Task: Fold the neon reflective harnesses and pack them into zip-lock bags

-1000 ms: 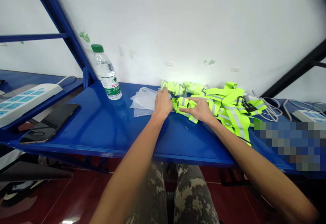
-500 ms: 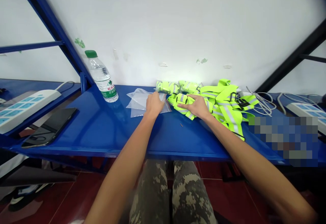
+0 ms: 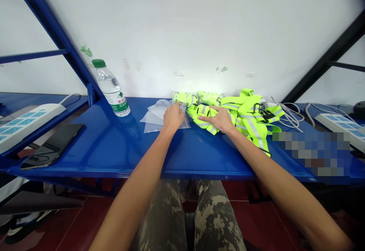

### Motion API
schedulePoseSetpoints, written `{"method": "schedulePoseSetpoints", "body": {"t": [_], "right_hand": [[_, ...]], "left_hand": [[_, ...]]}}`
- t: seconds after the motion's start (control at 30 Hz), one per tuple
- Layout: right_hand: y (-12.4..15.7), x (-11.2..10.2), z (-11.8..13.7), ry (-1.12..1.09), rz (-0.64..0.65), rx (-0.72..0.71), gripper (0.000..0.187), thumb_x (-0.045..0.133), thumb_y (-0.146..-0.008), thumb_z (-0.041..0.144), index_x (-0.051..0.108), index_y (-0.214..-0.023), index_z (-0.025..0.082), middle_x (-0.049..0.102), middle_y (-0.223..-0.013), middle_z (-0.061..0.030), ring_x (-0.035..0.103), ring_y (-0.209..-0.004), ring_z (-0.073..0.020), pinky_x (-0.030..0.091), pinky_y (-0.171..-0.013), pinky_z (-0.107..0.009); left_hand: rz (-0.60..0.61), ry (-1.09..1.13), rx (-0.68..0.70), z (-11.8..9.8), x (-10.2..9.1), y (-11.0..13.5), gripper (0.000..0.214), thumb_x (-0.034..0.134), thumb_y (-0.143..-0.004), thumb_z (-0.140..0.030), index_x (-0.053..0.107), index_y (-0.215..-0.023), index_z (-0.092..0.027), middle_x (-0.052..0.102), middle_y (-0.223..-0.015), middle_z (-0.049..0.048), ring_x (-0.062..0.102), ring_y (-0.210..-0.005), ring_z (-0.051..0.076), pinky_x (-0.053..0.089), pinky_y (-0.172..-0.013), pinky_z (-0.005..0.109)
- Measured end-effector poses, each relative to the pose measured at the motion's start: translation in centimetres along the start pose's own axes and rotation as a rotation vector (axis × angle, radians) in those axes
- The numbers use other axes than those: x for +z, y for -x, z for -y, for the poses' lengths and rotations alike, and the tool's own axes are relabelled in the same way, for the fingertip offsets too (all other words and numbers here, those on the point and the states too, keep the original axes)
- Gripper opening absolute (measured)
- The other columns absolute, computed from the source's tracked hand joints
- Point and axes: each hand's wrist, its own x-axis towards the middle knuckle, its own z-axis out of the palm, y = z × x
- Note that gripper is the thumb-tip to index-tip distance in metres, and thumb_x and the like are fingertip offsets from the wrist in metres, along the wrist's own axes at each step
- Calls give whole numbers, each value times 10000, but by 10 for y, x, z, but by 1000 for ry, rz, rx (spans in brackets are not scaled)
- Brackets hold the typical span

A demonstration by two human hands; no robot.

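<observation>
Near the centre of the frame, the right hand (image 3: 220, 120) holds a rolled yellow strap (image 3: 203, 117) between its thumb and fingers. Just left of it, the left hand (image 3: 173, 116) is on the clear plastic bags (image 3: 152, 121); its fingertips are hidden, so I cannot tell if they pinch. The step in hand seems to be picking one bag. The next move probably calls for separating its edge, while the roll is kept tight.

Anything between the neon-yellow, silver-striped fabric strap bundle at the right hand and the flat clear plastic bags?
Nothing visible. The right hand holds the strap bundle; its left end lies close by the right edge of the plastic bags. The left hand is on the bags.
</observation>
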Motion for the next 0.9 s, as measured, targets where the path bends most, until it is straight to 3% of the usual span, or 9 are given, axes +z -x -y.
{"method": "schedulePoseSetpoints", "body": {"t": [0.13, 0.27, 0.43, 0.67, 0.8, 0.9], "right_hand": [[0, -6, 0, -306, 75, 63, 603, 881, -524, 479, 745, -1000, 134, 766, -991, -113, 718, -925, -325, 614, -780, -444], [0, -8, -1, -484, 149, 164, 597, 910, -474, 439, 740, -963, 140, 769, -950, -105, 730, -851, -307, 626, -750, -453], [1, -7, -1, -466, 171, 174, 556, 915, -484, 429, 745, -940, 159, 771, -906, -97, 733, -843, -308, 625, -759, -459], [3, -6, 3, -441, 170, 167, 603, 911, -471, 445, 744, -977, 163, 772, -944, -86, 725, -843, -282, 619, -686, -380], [3, -9, 3, -329, 111, 131, 554, 908, -477, 415, 747, -930, 140, 763, -919, -99, 711, -880, -302, 599, -716, -386], [1, -10, 1, -150, 42, 85, 542, 891, -500, 421, 740, -925, 121, 753, -919, -111, 694, -940, -330, 575, -784, -414]], "left_hand": [[9, 217, 64, -3, 12, -2, 428, 506, -869, -159, 575, -1291, -153, 748, -1030, 92, 687, -1011, 203, 499, -959, 319], [29, 457, 87, -5, 18, -3, 440, 576, -791, -117, 607, -1230, -93, 759, -964, 108, 715, -827, 172, 558, -828, 279], [37, 690, 0, -4, 16, -7, 467, 607, -693, -31, 631, -1157, -87, 757, -916, 110, 707, -801, 173, 575, -761, 278], [95, 990, -198, -5, 21, -9, 391, 622, -674, 9, 630, -1053, -86, 679, -690, 22, 591, -514, 93, 530, -573, 238], [83, 979, -210, 0, 21, -12, 347, 634, -704, -3, 624, -1040, -88, 685, -709, 25, 598, -522, 94, 522, -572, 237], [15, 824, -100, 2, 20, -12, 302, 652, -733, -50, 636, -1029, -106, 713, -757, 49, 659, -625, 130, 552, -654, 271]]}}
